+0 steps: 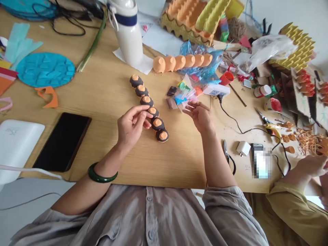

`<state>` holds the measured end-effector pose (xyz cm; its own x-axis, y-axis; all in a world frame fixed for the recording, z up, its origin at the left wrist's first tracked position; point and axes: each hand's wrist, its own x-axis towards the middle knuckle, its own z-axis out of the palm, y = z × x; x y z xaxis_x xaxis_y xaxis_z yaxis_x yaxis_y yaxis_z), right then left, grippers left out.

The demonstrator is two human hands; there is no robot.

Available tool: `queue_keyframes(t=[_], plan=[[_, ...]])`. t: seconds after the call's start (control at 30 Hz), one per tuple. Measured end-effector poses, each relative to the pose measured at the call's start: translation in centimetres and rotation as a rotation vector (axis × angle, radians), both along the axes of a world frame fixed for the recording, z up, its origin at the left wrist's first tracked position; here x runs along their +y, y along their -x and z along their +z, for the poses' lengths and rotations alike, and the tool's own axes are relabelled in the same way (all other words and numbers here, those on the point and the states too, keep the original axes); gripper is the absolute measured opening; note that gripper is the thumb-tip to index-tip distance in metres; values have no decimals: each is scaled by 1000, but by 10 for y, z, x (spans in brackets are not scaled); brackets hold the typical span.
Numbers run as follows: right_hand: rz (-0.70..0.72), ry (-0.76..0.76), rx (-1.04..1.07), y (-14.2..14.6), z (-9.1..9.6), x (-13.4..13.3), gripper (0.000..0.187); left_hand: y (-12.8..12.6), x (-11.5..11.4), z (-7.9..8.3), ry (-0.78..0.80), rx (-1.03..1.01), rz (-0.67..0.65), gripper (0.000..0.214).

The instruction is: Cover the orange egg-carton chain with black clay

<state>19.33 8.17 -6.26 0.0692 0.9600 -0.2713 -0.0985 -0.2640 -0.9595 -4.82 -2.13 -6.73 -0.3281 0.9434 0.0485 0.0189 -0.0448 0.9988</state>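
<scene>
A row of black cups with orange tops (147, 101) lies diagonally on the wooden table (107, 89). My left hand (132, 126), with a green bangle on the wrist, curls its thumb and fingers around the fourth cup of that row. My right hand (199, 115) hovers just right of the row. Its fingertips are pressed together in a pinch beside small bags of coloured clay (185, 91); what they hold is too small to make out. A plain orange cup row (181, 62) lies further back.
A black phone (63, 140) and a white pad (15, 145) lie at the left, with a white bottle (128, 30) behind. Egg trays (194, 17), scissors (262, 118), a charger (243, 148) and cables crowd the right. Another person's hand (313, 164), in a mustard sleeve, works at the right edge.
</scene>
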Motion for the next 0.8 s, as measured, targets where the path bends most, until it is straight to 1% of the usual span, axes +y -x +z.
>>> queue_keyframes(t=[0.03,0.1,0.13,0.2,0.23,0.33,0.43,0.53,0.6,0.63,0.7,0.73,0.8], plan=[[21,8,121,-2,0,-11,18,-1,0,0,-8,6,-3,31],[42,17,235,-2,-1,-31,21,-4,1,1,-15,30,0,28],[48,23,250,-2,-2,-39,19,-6,0,1,-21,42,-2,27],[75,43,257,2,-4,-53,10,-7,-4,3,-28,65,-9,27],[90,52,252,4,-4,-60,11,-7,-7,3,-29,76,-13,28],[130,45,178,11,-7,-75,41,-3,-21,3,-15,143,-45,30],[188,18,75,20,-10,-87,54,4,-39,-1,26,332,-113,27],[220,9,57,28,-14,-94,55,7,-54,-7,112,596,-132,26],[230,16,92,32,-16,-97,53,6,-61,-8,170,687,-130,29],[240,27,114,34,-16,-98,52,3,-64,-7,196,681,-142,33],[256,60,147,36,-16,-101,52,-3,-67,-4,281,556,-177,43],[261,72,147,36,-16,-102,50,-7,-67,-1,335,439,-205,49],[255,86,144,35,-17,-104,46,-14,-67,4,434,136,-228,60]])
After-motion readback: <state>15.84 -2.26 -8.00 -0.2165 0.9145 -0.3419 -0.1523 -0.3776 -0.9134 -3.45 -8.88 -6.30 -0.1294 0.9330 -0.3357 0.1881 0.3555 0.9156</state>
